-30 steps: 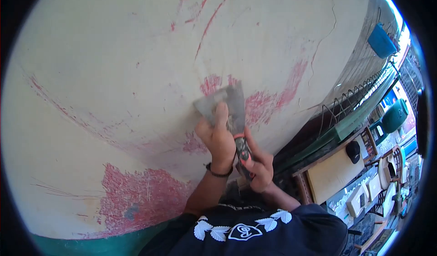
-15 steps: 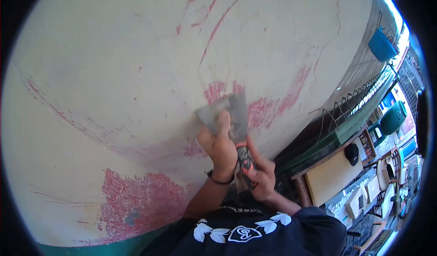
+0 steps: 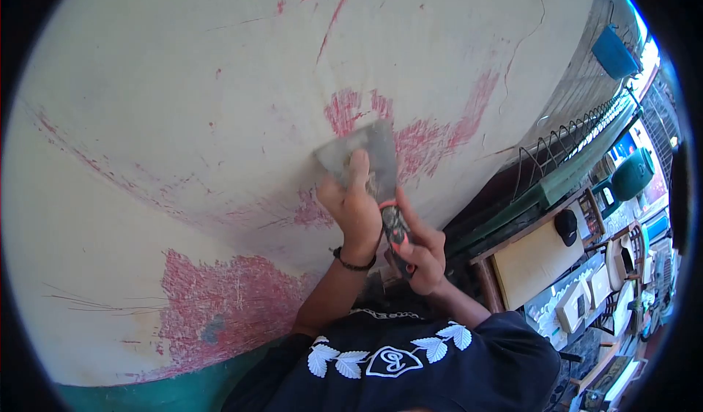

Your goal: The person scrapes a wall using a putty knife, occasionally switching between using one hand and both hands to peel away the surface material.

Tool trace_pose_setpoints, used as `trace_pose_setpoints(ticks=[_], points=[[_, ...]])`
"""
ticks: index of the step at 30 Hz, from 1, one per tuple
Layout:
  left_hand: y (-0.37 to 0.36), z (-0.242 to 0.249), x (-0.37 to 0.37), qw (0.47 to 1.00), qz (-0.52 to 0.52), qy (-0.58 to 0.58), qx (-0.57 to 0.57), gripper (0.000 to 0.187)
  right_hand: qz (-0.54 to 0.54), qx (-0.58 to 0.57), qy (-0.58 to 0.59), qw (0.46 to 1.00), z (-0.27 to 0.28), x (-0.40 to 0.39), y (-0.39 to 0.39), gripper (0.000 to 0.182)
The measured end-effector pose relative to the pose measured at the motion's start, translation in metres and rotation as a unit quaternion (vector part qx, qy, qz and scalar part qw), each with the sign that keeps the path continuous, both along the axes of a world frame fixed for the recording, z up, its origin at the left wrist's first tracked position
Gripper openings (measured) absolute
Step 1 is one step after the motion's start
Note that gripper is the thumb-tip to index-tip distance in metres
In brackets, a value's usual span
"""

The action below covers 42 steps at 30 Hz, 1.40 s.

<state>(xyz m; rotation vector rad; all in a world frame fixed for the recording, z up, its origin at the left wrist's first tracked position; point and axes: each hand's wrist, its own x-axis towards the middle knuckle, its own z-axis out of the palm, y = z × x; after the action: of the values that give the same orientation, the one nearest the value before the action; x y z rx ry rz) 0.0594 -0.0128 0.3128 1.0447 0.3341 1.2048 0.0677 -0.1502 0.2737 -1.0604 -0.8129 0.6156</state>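
Note:
A wide-bladed putty knife (image 3: 377, 145) with a black and red handle lies against the pale, painted wall (image 3: 183, 119). My right hand (image 3: 426, 254) is closed round its handle. My left hand (image 3: 359, 218) bears on the blade, one finger stretched along the metal and the thumb beside it; its other fingers are partly hidden. Just above the blade edge is a scraped red patch (image 3: 343, 109), and another red patch (image 3: 432, 145) spreads to the right. A larger rough red area (image 3: 234, 302) shows at lower left.
A green band (image 3: 161, 386) runs along the wall's bottom. To the right are a coiled-wire fence (image 3: 556, 156), a cushioned bench (image 3: 538, 262) with a black cap (image 3: 566, 225), a blue container (image 3: 615, 52), a green barrel (image 3: 633, 174) and a cluttered table (image 3: 560, 295).
The view has tilted, so the wall marks sit higher in the picture. Relative to the red patch above it, the blade has slid slightly down; both hands stay on the putty knife.

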Motion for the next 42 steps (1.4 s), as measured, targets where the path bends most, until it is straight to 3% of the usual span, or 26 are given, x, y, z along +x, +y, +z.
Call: trace_pose_setpoints(ticks=[5, 9, 11, 13, 19, 24, 27, 29, 33, 37, 40, 42], points=[[-0.001, 0.002, 0.001, 0.998, 0.036, 0.018, 0.046, 0.021, 0.03, 0.027, 0.107, 0.993, -0.013, 0.002, 0.004, 0.078], [0.002, 0.001, 0.005, 0.997, 0.035, 0.015, 0.061, 0.022, -0.007, 0.045, 0.017, 0.999, -0.01, 0.001, 0.008, 0.079], [0.001, -0.001, 0.002, 0.999, 0.015, 0.016, 0.038, 0.021, 0.017, 0.037, 0.117, 0.992, -0.009, -0.002, 0.007, 0.08], [0.0, -0.005, 0.0, 1.0, 0.001, 0.004, 0.006, 0.02, 0.015, 0.031, 0.14, 0.99, -0.012, -0.006, 0.006, 0.079], [0.0, -0.005, -0.008, 0.999, -0.007, -0.007, -0.038, 0.019, -0.056, 0.015, -0.07, 0.996, -0.009, -0.016, 0.005, 0.074], [0.001, -0.009, -0.01, 0.999, 0.04, 0.017, 0.003, 0.019, -0.073, 0.027, -0.177, 0.981, -0.017, -0.007, 0.01, 0.072], [0.005, -0.013, -0.015, 0.997, 0.043, 0.054, 0.03, 0.021, -0.001, -0.014, 0.021, 1.0, -0.004, -0.022, 0.006, 0.07], [0.004, -0.015, -0.017, 0.995, 0.063, 0.064, 0.049, 0.022, 0.003, 0.02, 0.045, 0.999, -0.017, -0.023, 0.005, 0.068], [0.003, 0.009, -0.011, 0.994, 0.087, 0.046, 0.044, 0.022, -0.008, 0.034, 0.002, 0.999, -0.001, -0.013, 0.014, 0.065], [-0.003, 0.012, -0.015, 0.992, 0.105, 0.056, 0.048, 0.023, 0.028, 0.04, 0.047, 0.998, -0.003, -0.014, 0.011, 0.06], [0.009, -0.013, -0.01, 0.998, 0.059, -0.01, 0.009, 0.017, 0.002, 0.017, 0.012, 1.0, -0.016, -0.019, 0.012, 0.058], [0.014, -0.003, -0.012, 0.999, 0.041, 0.003, 0.009, 0.017, -0.019, 0.071, 0.009, 0.997, -0.006, -0.019, 0.023, 0.058]])
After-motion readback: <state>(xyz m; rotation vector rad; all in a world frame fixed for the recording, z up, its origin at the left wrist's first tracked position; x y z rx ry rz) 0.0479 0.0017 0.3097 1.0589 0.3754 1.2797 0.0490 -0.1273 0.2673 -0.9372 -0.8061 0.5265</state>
